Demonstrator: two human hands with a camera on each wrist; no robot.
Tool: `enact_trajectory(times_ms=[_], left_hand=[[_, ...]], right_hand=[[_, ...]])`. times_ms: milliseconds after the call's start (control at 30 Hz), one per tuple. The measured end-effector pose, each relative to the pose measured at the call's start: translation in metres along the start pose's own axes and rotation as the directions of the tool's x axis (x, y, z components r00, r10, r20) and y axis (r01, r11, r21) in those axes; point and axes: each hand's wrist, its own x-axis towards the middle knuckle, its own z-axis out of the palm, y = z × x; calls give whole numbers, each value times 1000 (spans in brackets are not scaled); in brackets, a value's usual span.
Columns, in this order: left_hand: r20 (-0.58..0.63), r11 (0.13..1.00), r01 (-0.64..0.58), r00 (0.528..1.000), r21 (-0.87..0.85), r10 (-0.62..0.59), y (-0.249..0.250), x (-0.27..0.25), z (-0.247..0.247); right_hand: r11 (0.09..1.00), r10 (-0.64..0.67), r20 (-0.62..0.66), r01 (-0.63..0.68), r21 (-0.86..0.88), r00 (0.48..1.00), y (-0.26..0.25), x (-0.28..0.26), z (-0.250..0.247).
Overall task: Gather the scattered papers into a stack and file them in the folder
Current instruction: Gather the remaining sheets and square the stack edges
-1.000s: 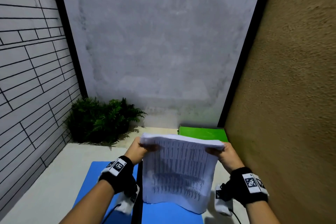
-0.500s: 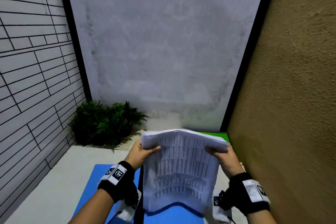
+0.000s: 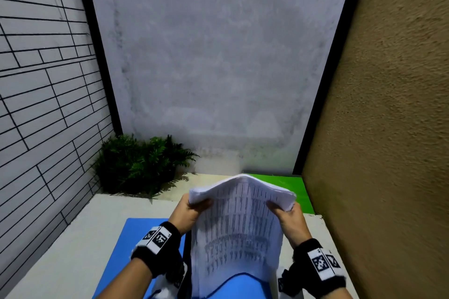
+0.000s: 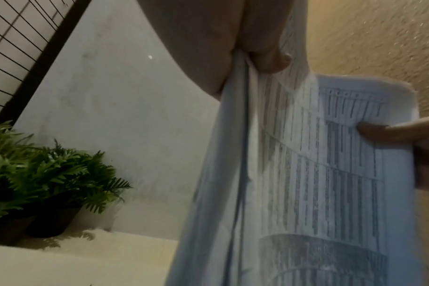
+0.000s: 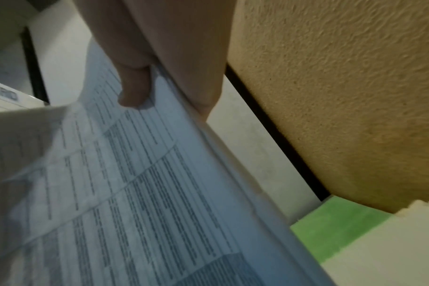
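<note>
Paper stack (image 3: 239, 230), printed tables on the facing sheet, held upright over an open blue folder (image 3: 136, 240) on a pale table (image 3: 60, 257) — upper edge bowed into an arch, lower edge down at the folder's right-hand leaf, though contact cannot be told from the head view. Left hand (image 3: 188, 211): thumb on the near face, fingers behind, pinching the stack's upper left corner; the left wrist view confirms the thumb (image 4: 265, 58) pressed onto the sheets. Right hand (image 3: 290, 216): same pinch at the upper right corner, thumb (image 5: 135, 89) flat on the printed face. Black wristbands carrying coded tags on both wrists. Ancillary items: potted fern (image 3: 138, 165) in the far left corner, green pad (image 3: 291, 184) behind the stack by the tan wall (image 3: 376, 128). Step in hand, by judgement: squaring the gathered sheets before filing. Handling note — the arch suggests the hands are pressed too close together; easing them apart should let the sheets hang straight. Loosen both pinches a little while tapping the lower edge on the folder leaf so stray sheets drop level, then re-grip. Side edges look uneven in the right wrist view; a second tap on a long side would likely be worth it. Lay flat on the right leaf only once edges align.
</note>
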Motion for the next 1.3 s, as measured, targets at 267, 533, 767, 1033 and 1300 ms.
enact_trajectory(times_ms=[267,533,767,1033,1300], left_hand=[[56,997,37,998,-70,-33,-2,4,-14],[35,995,37,999,-96,-34,1,7,-6],[43,994,44,998,-97,-40,-6,7,-7],[12,995,68,998,-76,-68,-17,9,-10],[22,997,43,999,-69,-41,-18,8,-10]], right_hand=[[1000,-28,144,26,14,989,-11,1,-9],[979,-75,90,91,-180,993,-25,12,-6],[146,-523,361,498,-855,773,-63,-12,60],[77,-176,579,598,-798,796,-79,-18,107],[18,14,685,685,-729,728,-76,-20,106]])
